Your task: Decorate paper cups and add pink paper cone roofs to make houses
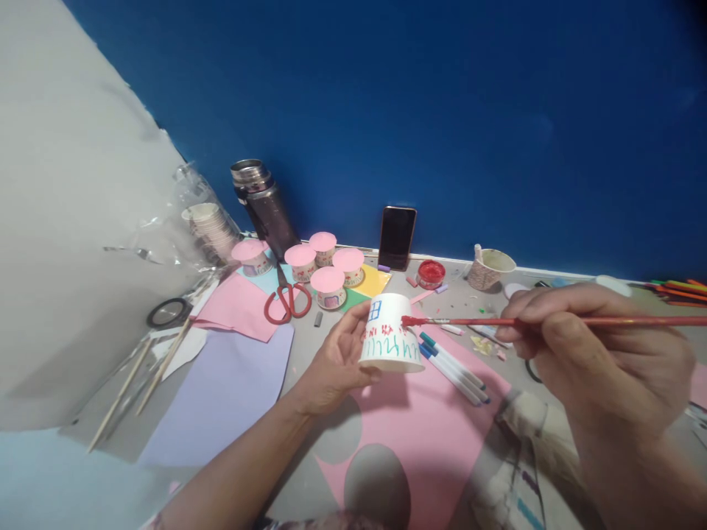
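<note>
My left hand [336, 361] grips an upside-down white paper cup [391, 335] that carries a blue window, red marks and green strokes. My right hand [579, 350] pinches a thin red paintbrush [552, 322], and its red-loaded tip touches the cup's right side. Both hands hover over a pink paper sheet [431, 434] with round holes cut out of it.
Several pink-topped decorated cups [328, 287] stand at the back beside red scissors [287, 300], a dark flask [265, 206], a phone [396, 237], a red paint pot [431, 273] and a mug [489, 268]. Markers [453, 364] lie right of the cup; wooden sticks [143, 379] and tape roll [169, 312] left.
</note>
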The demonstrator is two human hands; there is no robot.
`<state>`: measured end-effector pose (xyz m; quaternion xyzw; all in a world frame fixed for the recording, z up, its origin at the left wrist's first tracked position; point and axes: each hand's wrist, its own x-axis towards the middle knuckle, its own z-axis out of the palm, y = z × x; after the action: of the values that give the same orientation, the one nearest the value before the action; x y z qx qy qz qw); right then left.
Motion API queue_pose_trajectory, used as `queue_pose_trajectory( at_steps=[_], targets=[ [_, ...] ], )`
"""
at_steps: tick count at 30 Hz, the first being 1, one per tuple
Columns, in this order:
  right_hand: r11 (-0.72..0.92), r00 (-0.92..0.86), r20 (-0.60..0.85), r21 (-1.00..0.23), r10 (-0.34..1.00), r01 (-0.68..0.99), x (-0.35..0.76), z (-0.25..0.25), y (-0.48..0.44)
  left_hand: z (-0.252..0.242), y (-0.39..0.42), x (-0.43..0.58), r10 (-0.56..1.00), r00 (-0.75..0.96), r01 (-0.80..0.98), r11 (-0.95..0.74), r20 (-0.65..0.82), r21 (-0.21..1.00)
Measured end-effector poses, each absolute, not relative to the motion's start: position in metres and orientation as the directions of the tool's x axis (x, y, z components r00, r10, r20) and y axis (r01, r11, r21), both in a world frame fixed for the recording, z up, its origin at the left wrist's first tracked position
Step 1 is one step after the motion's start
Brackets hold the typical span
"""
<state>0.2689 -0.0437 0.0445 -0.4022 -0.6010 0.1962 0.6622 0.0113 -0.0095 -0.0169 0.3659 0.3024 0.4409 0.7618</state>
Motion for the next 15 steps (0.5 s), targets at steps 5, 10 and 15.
queue_pose_trajectory(
  at_steps=[5,10,15],
  targets=[
    [0.61,0.142,0.637,-0.768,0.757,0.194,0.2683,0.0453,-0.0433,-0.0164,-0.0089,0.0124,0.907,0.409,-0.462,0.297,-0.097,0.836],
    [0.625,0.178,0.66,-0.75,0.73,0.218,0.2684,0.0458,-0.0428,-0.0171,-0.0087,0.0102,0.896,0.427,-0.448,0.323,-0.118,0.833],
    [0.596,0.164,0.633,-0.771,0.757,0.223,0.2693,0.0441,-0.0446,-0.0167,-0.0077,0.0104,0.891,0.437,-0.466,0.337,-0.118,0.818]
  ],
)
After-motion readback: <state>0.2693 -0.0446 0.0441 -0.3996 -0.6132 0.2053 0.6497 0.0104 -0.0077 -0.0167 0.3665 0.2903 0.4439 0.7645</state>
